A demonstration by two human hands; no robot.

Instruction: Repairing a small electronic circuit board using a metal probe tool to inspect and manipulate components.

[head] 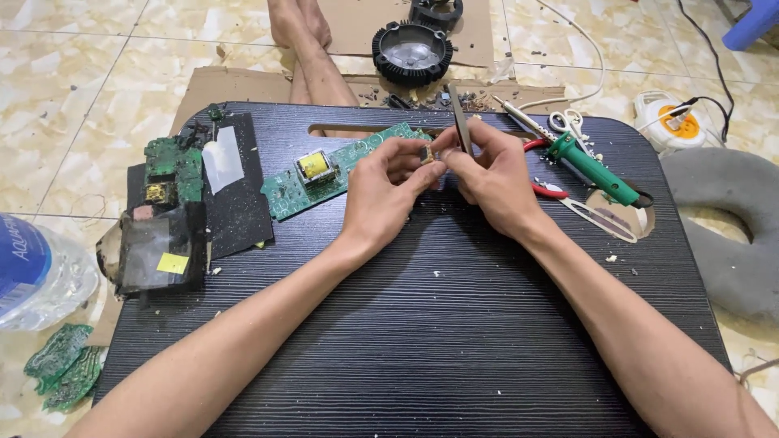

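Observation:
My left hand (381, 191) pinches a small tan electronic part (425, 154) between thumb and fingers over the black lap table (422, 324). My right hand (491, 174) grips dark metal tweezers (460, 122) that stand almost upright, with its fingers also touching the small part. Just behind my left hand lies a long green circuit board (324, 172) carrying a yellow-topped transformer (314, 165).
A green-handled soldering iron (588, 166), red-handled pliers (548, 191) and scissors (568, 122) lie at the right. A second green board (172, 170) and black foil-like sheets (158, 251) sit at the left. Black round housings (411, 53), a water bottle (36, 272), a grey cushion (730, 219) and my feet surround the table.

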